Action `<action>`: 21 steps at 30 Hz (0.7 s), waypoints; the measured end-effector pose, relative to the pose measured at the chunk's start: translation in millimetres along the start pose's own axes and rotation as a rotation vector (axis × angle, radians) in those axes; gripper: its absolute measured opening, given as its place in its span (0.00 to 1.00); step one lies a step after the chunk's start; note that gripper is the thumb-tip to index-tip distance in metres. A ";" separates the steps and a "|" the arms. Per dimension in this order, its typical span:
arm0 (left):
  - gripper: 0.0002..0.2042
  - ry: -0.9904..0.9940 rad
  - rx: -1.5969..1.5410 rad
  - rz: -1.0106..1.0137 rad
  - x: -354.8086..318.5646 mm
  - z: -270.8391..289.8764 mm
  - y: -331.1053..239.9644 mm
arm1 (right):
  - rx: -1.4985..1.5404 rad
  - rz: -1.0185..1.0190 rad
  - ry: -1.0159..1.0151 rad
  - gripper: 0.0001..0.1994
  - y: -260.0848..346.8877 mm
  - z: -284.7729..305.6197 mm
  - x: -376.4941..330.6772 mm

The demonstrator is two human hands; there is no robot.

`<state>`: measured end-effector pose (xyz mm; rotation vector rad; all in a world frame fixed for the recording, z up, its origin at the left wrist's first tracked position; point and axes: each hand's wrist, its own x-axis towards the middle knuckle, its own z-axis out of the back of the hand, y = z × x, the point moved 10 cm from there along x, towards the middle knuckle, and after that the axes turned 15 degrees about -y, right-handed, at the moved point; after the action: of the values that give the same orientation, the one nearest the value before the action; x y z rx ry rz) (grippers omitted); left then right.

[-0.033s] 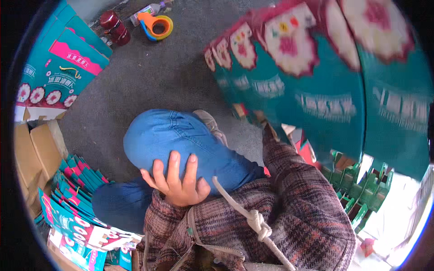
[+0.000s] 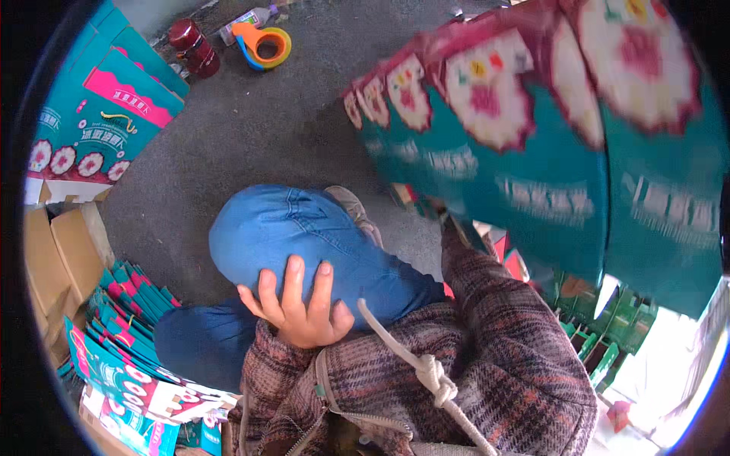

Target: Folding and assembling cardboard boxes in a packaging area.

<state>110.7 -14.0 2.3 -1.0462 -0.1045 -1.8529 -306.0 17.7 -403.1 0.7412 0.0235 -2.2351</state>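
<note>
My left hand (image 2: 308,304) hangs palm up with its fingers spread, over my blue-trousered knee (image 2: 262,228), and holds nothing. On the right, a large teal cardboard carton (image 2: 487,163), printed with white-and-pink slices along a maroon band, is held up at a tilt. My right sleeve (image 2: 479,262) runs up to the carton's lower edge. The carton hides nearly all of my right hand, which is at that edge and bears it; the fingers do not show clearly.
At left stand matching teal cartons (image 2: 125,91), an open brown box (image 2: 76,247) and a stack of folded teal-and-pink packaging (image 2: 129,319). A dark red bottle (image 2: 194,49) and an orange-yellow tape roll (image 2: 266,49) are on the grey floor. Green crates (image 2: 601,327) sit at lower right.
The carton has shifted slightly downward on its right side, in my right hand. My left hand stays where it was.
</note>
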 end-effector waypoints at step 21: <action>0.21 0.067 0.013 -0.186 7.9 40.4 -76.8 | 1.111 -0.573 0.156 0.17 -141.5 -52.7 -266.3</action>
<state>74.8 40.4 60.1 -0.9917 -0.1783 -2.0501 -232.3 307.6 -338.5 1.6374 -1.1308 -2.6269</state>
